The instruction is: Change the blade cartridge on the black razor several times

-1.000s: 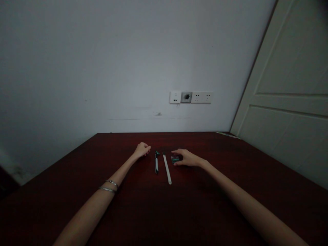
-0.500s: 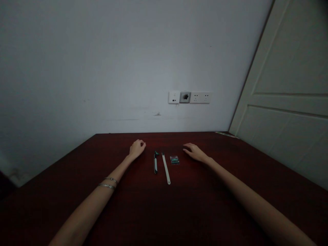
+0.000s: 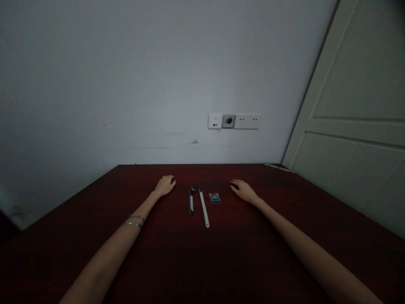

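Clear case (image 3: 214, 198) lies near right hand (image 3: 245, 191), half-curled on table (image 3: 209, 264).

One razor (image 3: 191, 203), one dark-tipped white stick (image 3: 204, 209), one clear case (image 3: 215, 202)
One left hand (image 3: 165, 185), one right hand (image 3: 244, 191), two bracelets (image 3: 133, 223), one table (image 3: 202, 266), one panelled door (image 3: 357, 101).

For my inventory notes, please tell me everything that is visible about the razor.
The razor has a slim, dark handle with a pale grey strip, apparently plastic, and a small dark, greenish head at its far end. It lies on the red table, left of the white stick. Only the table touches it.
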Demonstrator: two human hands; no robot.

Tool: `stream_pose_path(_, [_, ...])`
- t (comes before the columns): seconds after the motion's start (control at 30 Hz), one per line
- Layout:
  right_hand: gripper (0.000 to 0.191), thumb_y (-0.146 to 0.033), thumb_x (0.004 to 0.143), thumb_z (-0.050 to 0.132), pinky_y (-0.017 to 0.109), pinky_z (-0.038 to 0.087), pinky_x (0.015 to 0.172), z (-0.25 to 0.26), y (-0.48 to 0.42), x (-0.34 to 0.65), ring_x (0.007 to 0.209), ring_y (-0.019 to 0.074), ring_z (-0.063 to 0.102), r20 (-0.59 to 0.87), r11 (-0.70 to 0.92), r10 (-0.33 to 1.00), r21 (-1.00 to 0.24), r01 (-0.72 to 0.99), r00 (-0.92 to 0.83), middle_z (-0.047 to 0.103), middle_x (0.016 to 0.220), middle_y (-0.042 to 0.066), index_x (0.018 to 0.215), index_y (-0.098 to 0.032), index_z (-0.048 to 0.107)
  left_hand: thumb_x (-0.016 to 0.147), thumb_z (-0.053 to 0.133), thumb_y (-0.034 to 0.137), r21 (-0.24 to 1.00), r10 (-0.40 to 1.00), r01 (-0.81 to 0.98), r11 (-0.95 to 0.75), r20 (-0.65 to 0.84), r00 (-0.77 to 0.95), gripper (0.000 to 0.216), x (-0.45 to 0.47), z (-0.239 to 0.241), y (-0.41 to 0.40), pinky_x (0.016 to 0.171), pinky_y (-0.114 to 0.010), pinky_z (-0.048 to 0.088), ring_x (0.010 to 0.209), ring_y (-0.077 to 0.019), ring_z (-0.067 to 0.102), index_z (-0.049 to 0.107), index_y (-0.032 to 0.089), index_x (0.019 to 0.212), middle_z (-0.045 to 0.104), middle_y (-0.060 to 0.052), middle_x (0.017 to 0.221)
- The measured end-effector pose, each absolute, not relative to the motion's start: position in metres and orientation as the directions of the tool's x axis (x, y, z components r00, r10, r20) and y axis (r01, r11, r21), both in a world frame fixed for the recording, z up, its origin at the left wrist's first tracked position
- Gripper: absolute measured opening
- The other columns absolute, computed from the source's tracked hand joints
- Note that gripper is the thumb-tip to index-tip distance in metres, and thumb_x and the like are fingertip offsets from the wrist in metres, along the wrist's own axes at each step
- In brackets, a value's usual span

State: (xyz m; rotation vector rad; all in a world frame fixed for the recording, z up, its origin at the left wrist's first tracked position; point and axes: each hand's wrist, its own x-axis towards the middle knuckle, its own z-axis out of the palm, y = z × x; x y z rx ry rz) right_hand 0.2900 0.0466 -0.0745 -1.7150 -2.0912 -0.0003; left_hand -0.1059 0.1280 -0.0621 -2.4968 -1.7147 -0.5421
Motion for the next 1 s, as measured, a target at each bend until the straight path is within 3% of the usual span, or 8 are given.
stream_pose_path(0.73, [0.042,-0.03,0.085,0.039,0.037,0.034,0.102,-0.078,0.046,0.293,0.122,0.0234,0.043,0.325,0.233,0.934,-0.242,0.942,-0.148,0.052,0.128,0.011,0.119,-0.013,0.058,0.086,0.038,0.028,0.245,0.912,0.892,-0.379,0.265,0.315,0.039,-0.116,-0.07,0.135,0.104,-0.035,0.03,0.125,-0.0241,0.039,0.053,0.012,0.118,0.05,-0.012,0.129])
stream_pose_path(0.87, [0.044,-0.03,0.086,0.037,0.037,0.033,0.102,-0.077,0.044,0.292,0.122,0.024,0.044,0.33,0.238,0.931,-0.213,0.948,-0.159,0.052,0.128,0.013,0.119,-0.01,0.057,0.084,0.042,0.026,0.323,0.919,0.871,-0.371,0.266,0.293,0.038,-0.12,-0.064,0.135,0.1,-0.031,0.035,0.117,-0.0216,0.048,0.055,0.011,0.116,0.056,-0.011,0.122])
stream_pose_path(1.0, [0.044,-0.03,0.086,0.037,0.037,0.034,0.101,-0.076,0.044,0.292,0.122,0.0236,0.044,0.328,0.238,0.931,-0.209,0.948,-0.162,0.052,0.128,0.013,0.119,-0.01,0.057,0.077,0.047,0.017,0.414,0.926,0.861,-0.295,0.346,0.151,0.034,-0.117,-0.032,0.13,0.093,-0.027,0.04,0.104,-0.0194,0.057,0.061,0.012,0.108,0.063,-0.011,0.112])
